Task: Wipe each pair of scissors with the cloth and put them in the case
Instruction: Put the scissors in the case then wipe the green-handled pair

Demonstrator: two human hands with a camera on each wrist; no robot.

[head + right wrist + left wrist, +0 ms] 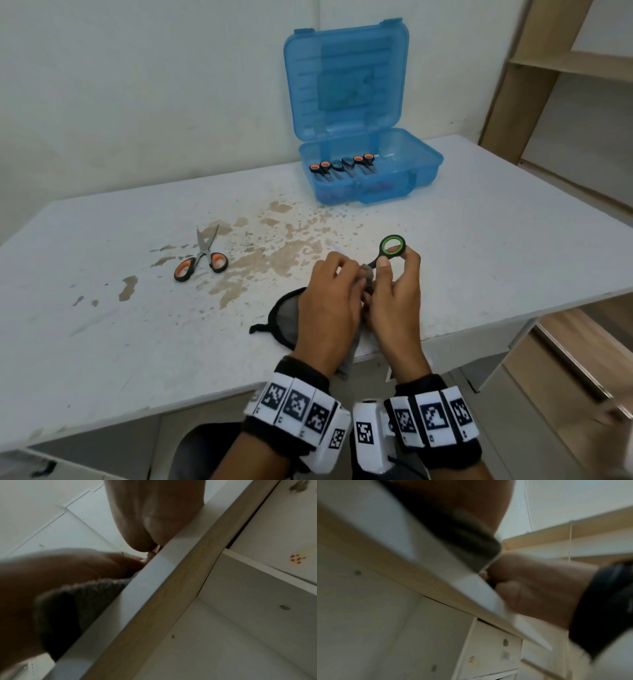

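Near the table (479, 240) edge, green-ringed scissors (392, 246) are pinched by the right hand (394, 294); the grey cloth (368, 274) is gripped by the left hand (329, 301). No writing can be read.

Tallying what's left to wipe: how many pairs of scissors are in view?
5: three in the blue case, handles at; one orange-handled on the table; one green-ringed held. Others may be hidden.

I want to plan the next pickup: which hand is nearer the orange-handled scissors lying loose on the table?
Left. The left hand is the closer one, the orange-handled scissors lying off to its left. The right hand, holding the green-ringed scissors, sits beyond it, farther away.
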